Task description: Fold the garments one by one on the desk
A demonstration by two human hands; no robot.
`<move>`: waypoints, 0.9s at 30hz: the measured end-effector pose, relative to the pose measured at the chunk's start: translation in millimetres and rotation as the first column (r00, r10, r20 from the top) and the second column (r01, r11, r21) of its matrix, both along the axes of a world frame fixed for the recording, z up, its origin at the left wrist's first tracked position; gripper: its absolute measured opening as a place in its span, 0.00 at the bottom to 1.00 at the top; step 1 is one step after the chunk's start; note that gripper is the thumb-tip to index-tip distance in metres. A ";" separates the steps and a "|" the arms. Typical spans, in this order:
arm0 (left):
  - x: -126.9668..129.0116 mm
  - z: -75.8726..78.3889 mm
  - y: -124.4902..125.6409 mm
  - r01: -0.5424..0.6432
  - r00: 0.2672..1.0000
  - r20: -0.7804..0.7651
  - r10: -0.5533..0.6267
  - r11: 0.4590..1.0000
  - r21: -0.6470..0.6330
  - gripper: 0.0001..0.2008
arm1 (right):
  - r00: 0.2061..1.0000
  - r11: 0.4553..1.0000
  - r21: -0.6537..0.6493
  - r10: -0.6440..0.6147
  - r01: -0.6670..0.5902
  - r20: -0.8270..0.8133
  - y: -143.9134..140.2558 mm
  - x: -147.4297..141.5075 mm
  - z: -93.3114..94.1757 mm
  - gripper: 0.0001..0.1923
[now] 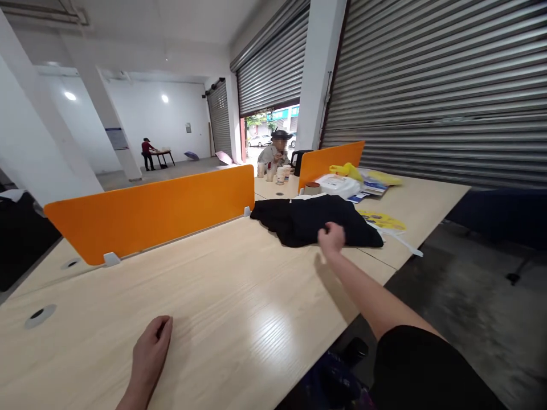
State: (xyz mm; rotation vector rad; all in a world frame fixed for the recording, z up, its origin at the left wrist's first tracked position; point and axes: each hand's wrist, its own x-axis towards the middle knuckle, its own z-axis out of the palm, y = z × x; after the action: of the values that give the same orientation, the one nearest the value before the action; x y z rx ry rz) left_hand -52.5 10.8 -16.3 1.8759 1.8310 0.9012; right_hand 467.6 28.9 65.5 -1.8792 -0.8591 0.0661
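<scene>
Fingers of the right hand (pixel 331 238) close on the near edge of a black garment (pixel 311 221), which lies bunched on the wooden table (pixel 222 302) at about one o'clock from the person, at full arm's reach. The grip looks like a pinch on the cloth, so this seems to be the grasping step; moving the garment would call for a firm hold and a slide or lift over the bare tabletop. The left hand (pixel 149 353) rests on the table at about seven o'clock, loosely curled, holding nothing.

At eleven o'clock an orange divider (pixel 154 208) stands along the table's far edge; a second orange divider (pixel 331 159) stands behind the garment at one o'clock. Just beyond the garment lie a white bag (pixel 339 185), yellow items (pixel 348 169) and a yellow printed sheet (pixel 380 219), the sheet partly under the cloth, so it might drag along. A seated person (pixel 276 151) is farther off at twelve o'clock, another standing person (pixel 147 154) well away at eleven.
</scene>
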 end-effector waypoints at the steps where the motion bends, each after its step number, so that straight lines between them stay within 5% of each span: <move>1: -2.8 0.3 0.6 -0.019 1.000 -0.005 0.019 1.000 -0.011 0.17 | 0.995 0.995 -0.013 -0.100 0.100 0.000 -2.2 27.9 1.8 0.24; 4: -7.0 2.4 2.0 -0.047 0.999 -0.023 0.046 0.999 -0.020 0.19 | 0.957 0.942 -0.191 -0.251 0.276 0.145 -4.5 96.5 -5.0 0.33; 8: -4.7 4.0 2.6 -0.094 0.995 -0.033 0.092 0.994 -0.055 0.20 | 0.936 0.900 -0.390 -0.055 0.198 0.349 15.1 143.7 -19.7 0.41; 11: -3.1 4.5 2.0 -0.113 0.993 -0.036 0.111 0.992 -0.060 0.21 | 0.944 0.891 -0.445 0.064 0.092 0.323 40.9 148.8 -18.4 0.40; 15: -0.9 7.5 0.4 -0.145 0.989 -0.032 0.143 0.988 -0.058 0.20 | 0.970 0.892 -0.452 0.110 0.000 0.218 68.3 134.5 -7.6 0.32; 20: 3.2 13.2 -1.6 -0.159 0.986 -0.045 0.158 0.987 -0.020 0.20 | 0.941 0.935 -0.351 0.080 0.044 0.330 69.3 101.0 -7.7 0.13; 24: 3.2 13.2 -0.6 -0.147 0.988 -0.038 0.147 0.989 -0.011 0.19 | 0.830 0.938 -0.302 0.302 -0.171 0.468 25.7 55.4 -40.1 0.12; 27: 1.6 11.3 1.3 -0.144 0.988 -0.052 0.143 0.989 -0.033 0.19 | 0.682 0.841 -0.347 0.540 -0.415 0.493 -24.6 13.5 -77.6 0.13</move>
State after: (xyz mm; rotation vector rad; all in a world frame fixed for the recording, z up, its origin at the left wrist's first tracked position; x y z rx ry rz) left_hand -50.9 12.1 -5.0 1.7778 2.0198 0.8692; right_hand 481.0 4.3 -12.1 -1.8311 -1.8342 -0.1033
